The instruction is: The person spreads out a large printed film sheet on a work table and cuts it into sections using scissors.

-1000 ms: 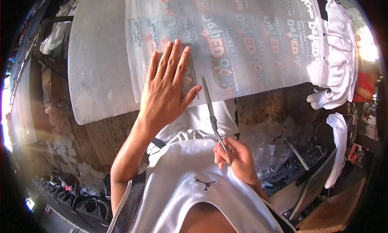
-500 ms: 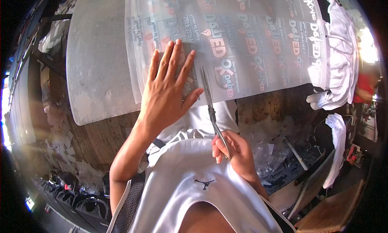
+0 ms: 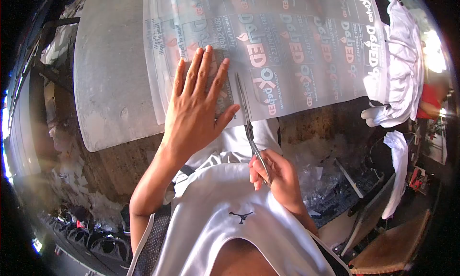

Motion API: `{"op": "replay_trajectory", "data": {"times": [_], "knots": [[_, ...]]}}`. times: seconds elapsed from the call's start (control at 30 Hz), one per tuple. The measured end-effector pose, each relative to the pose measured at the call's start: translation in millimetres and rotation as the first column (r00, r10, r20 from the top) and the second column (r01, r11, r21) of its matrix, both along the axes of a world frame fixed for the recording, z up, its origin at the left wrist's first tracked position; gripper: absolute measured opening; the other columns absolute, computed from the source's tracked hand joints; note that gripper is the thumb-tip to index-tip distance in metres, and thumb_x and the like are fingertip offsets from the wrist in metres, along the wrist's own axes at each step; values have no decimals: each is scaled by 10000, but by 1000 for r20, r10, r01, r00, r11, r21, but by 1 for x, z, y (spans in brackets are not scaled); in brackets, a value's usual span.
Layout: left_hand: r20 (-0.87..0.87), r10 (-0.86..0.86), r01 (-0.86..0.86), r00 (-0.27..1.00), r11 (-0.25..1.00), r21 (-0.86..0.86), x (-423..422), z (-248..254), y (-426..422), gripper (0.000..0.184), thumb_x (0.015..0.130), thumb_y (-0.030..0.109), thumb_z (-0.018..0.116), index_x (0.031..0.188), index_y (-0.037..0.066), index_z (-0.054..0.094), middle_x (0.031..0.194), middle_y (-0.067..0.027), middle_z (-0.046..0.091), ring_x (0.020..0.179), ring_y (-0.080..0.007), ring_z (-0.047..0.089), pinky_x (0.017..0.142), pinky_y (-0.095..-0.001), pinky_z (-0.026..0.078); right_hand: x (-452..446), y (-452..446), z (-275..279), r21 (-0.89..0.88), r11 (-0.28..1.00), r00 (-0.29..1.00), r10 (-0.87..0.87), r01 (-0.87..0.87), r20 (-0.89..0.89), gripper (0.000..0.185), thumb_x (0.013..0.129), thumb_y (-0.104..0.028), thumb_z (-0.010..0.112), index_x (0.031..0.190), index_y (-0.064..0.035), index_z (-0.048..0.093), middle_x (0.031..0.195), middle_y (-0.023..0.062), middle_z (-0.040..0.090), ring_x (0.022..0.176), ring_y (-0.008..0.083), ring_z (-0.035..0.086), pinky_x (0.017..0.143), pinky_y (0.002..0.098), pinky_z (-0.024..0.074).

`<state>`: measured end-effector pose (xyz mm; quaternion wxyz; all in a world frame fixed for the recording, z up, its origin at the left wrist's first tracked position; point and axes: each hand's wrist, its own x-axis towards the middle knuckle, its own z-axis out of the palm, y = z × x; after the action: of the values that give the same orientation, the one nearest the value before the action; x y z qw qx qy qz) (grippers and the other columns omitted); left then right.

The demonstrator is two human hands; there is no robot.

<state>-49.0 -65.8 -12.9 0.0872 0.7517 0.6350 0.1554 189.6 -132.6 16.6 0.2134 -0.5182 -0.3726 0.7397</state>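
A printed translucent film sheet [image 3: 261, 96], with mirrored lettering and logos, lies over a grey board [image 3: 103, 84]. Flat on the film rests my left hand [image 3: 196, 96], its fingers stretched out and a little spread. My right hand [image 3: 275, 173] grips the handles of long metal scissors [image 3: 248, 127] just in front of my shirt. The blades point away from me and lie along the film just right of my left thumb, crossing its near edge. They look nearly closed. Whether a blade is under the film I cannot tell.
Bunched white fabric [image 3: 402, 65] hangs at the board's right end. A white strip of cloth [image 3: 396, 175] dangles lower right, above a brown wooden panel [image 3: 395, 247]. Scraps of clear plastic [image 3: 311, 180] lie below to the right. Dark items [image 3: 103, 242] sit at lower left.
The view has shifted slightly, so the board and film appear a little further left. My left hand stays flat on the film, and my right hand keeps hold of the scissors in nearly the same place.
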Motion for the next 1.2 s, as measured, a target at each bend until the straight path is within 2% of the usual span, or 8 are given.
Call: {"op": "replay_trajectory", "data": {"times": [0.07,0.2,0.4,0.6,1.2], "knots": [[-15,-12,12,1000,1000,22,-1,-1,0,820,973,510,636,1608,67,367,1671,-259,273,1577,-397,223,1293,-546,149,-2,3,1,26,999,999,25,-25,23,278,1099,-230,578,950,3,610,749,44,629,623,84,588,577,250,502],[-10,-14,15,1000,1000,26,-1,-1,0,822,975,517,631,1609,67,365,1671,-260,272,1580,-394,218,1294,-546,145,-3,8,2,16,999,999,31,-31,18,268,1082,-240,597,1029,21,631,791,59,627,693,111,587,604,257,489],[-12,-4,4,1000,1000,26,0,-4,-1,819,976,531,624,1606,72,373,1670,-250,279,1581,-385,217,1298,-544,141,-3,15,-3,46,999,1000,6,-6,-10,269,1073,-249,616,1015,13,640,772,57,628,663,108,581,586,257,484],[8,2,-2,1000,1000,22,-1,0,-1,810,966,523,640,1597,80,393,1672,-241,281,1586,-368,208,1303,-536,133,-4,24,-3,65,997,999,52,-52,1,251,1096,-216,570,1012,17,612,772,49,620,646,85,583,587,240,507],[56,13,-13,998,1000,-3,-3,0,-1,841,948,514,666,1624,122,357,1695,-219,251,1599,-336,188,1307,-518,116,-14,49,-6,85,995,998,57,-60,33,259,1075,-246,622,1014,5,630,760,41,636,608,83,586,569,228,481]]}}
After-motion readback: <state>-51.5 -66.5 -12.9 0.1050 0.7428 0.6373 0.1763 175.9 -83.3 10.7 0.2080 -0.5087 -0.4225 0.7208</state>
